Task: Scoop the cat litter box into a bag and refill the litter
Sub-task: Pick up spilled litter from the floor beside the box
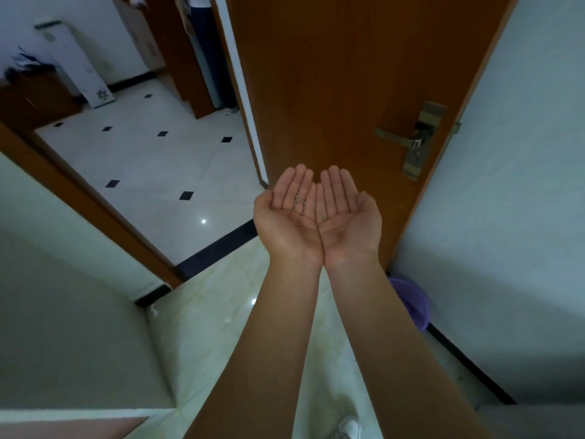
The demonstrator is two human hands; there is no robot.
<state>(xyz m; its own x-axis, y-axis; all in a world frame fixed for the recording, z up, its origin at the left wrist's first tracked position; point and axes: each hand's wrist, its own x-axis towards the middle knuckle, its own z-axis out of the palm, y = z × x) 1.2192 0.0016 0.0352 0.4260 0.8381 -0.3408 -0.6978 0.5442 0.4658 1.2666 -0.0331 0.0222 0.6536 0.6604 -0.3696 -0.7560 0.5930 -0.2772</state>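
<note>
Far left, one white upright unit (79, 68) stands by the wall, past a pale tiled floor (152, 160) with seven black diamonds. My left hand (286, 217) and right hand (348, 217) are cupped palm-up, edges touching. The fingers are close together and gently curved under a few small grains (299, 205); I cannot tell if they are litter. Behind stands one brown door (332, 74) with one handle (411, 141). Low right, a purple thing (414, 305) lies by the wall, partly hidden by my forearm.
</note>
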